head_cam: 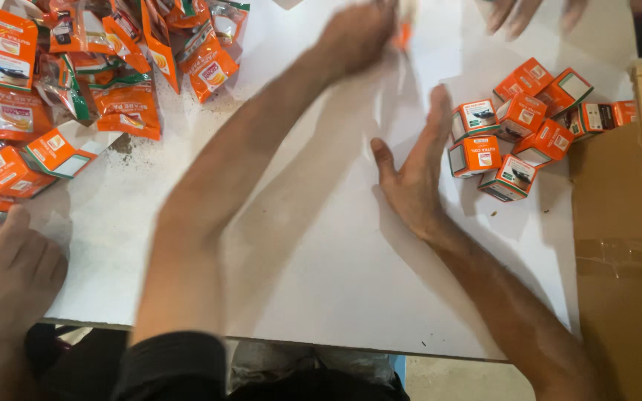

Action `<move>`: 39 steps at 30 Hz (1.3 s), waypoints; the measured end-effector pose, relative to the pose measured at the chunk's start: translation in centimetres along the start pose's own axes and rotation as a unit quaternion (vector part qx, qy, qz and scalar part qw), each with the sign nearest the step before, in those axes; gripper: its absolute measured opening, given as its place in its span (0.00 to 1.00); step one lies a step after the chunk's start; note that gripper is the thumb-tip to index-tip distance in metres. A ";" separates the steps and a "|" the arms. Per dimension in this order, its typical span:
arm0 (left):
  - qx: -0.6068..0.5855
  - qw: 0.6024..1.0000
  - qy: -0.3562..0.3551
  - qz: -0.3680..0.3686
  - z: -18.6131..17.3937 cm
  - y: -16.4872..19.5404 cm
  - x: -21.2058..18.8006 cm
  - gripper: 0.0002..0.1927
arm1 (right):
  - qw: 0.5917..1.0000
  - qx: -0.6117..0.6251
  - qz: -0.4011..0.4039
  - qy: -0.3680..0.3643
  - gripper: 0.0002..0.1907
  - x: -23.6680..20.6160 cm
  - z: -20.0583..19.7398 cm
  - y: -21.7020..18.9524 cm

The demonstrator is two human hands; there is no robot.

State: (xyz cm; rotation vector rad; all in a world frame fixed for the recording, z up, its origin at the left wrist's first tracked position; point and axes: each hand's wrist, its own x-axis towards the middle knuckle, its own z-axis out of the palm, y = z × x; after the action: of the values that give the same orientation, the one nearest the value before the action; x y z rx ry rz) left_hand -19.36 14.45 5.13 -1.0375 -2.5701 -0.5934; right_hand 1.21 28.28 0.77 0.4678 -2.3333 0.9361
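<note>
Overhead, a white board (321, 282) carries a cluster of small orange boxes (533, 126) at right, tilted in mixed directions. Right hand (414, 174) lies flat and open, fingers pointing away, just beside the cluster. Left hand (358, 33), blurred, pinches a small orange item (404, 33); its long axis cannot be told.

The little orange boxes (518, 126) look like smooth card, the orange packets (124, 104) are shiny plastic, the white board (321, 282) is matt — and the brown cardboard (626, 245) looks dull.
</note>
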 end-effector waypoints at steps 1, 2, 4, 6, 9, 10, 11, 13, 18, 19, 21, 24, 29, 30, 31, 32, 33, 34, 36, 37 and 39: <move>-0.035 0.998 -0.020 0.057 -0.2 1.5 -2.4 0.17 | 0.999 0.015 0.005 0.034 0.47 0.2 0.2 0.3; -0.071 0.990 -0.043 0.113 -0.5 2.8 -5.0 0.15 | 0.996 0.076 0.047 0.006 0.45 0.3 0.4 0.5; -0.137 0.974 -0.100 0.147 -1.9 4.1 -10.7 0.09 | 0.970 0.197 0.130 -0.052 0.43 0.5 0.8 0.7; -0.127 0.988 -0.078 0.051 -4.0 3.2 -14.8 0.27 | 0.965 0.225 0.106 -0.083 0.35 0.6 1.1 0.2; 0.128 0.991 0.025 -0.036 -8.1 -2.3 -17.6 0.39 | 0.963 0.204 0.117 -0.132 0.32 0.2 1.2 -1.6; 0.187 0.976 0.062 -0.097 -9.2 -4.1 -18.6 0.36 | 0.962 0.186 0.127 -0.152 0.33 -0.1 1.1 -2.4; 0.186 0.975 0.053 -0.107 -9.3 -5.5 -18.7 0.34 | 0.963 0.178 0.111 -0.167 0.32 0.1 1.1 -2.9; 0.182 0.974 0.033 -0.133 -8.7 -7.4 -19.3 0.28 | 0.963 0.161 0.080 -0.201 0.31 0.1 0.9 -3.8; 0.193 0.976 0.032 -0.091 -5.3 -4.9 -20.9 0.23 | 0.959 0.179 0.071 -0.208 0.30 0.3 0.3 -3.8; 0.137 0.984 0.001 -0.113 -5.6 -3.9 -21.1 0.23 | 0.960 0.171 0.067 -0.212 0.30 0.3 0.3 -3.7; 0.074 0.982 -0.103 -0.138 -7.1 -1.6 -21.8 0.21 | 0.956 0.180 0.061 -0.225 0.30 0.1 0.3 -3.4; -0.035 0.989 -0.045 -0.138 -9.7 2.6 -22.9 0.17 | 0.946 0.194 0.113 -0.233 0.29 -0.1 0.5 -3.4; -0.139 0.965 0.217 0.041 -9.2 8.1 -23.4 0.16 | 0.928 0.273 0.109 -0.231 0.26 -0.2 0.6 -3.9; -0.121 0.965 0.213 0.092 -8.6 8.6 -23.2 0.17 | 0.933 0.264 0.083 -0.229 0.26 -0.2 0.5 -4.0; -0.100 0.962 0.210 0.143 -8.0 8.9 -23.2 0.18 | 0.938 0.255 0.054 -0.228 0.27 -0.2 0.5 -4.1; -0.091 0.967 0.199 0.128 -7.5 9.0 -23.1 0.19 | 0.940 0.238 0.064 -0.234 0.28 -0.2 0.4 -4.3; -0.082 0.972 0.186 0.114 -7.1 9.0 -23.1 0.20 | 0.942 0.222 0.075 -0.238 0.28 -0.2 0.4 -4.4; -0.075 0.977 0.172 0.101 -6.8 8.9 -23.1 0.22 | 0.944 0.206 0.087 -0.242 0.28 -0.2 0.4 -4.6; -0.018 0.982 0.158 0.103 -6.6 8.7 -23.2 0.19 | 0.944 0.207 0.101 -0.236 0.28 -0.3 0.3 -4.9; 0.011 0.983 0.150 0.104 -6.6 8.6 -23.3 0.18 | 0.944 0.208 0.107 -0.232 0.28 -0.3 0.3 -5.0; 0.003 0.989 0.137 0.062 -6.5 8.8 -23.2 0.14 | 0.949 0.194 0.089 -0.230 0.28 -0.4 0.2 -5.1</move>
State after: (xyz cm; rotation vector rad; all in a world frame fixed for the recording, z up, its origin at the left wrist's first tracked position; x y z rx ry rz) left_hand 3.77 3.50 3.24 -1.0269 -2.2509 -0.6465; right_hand 4.03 24.65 3.04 0.7050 -2.6366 1.5257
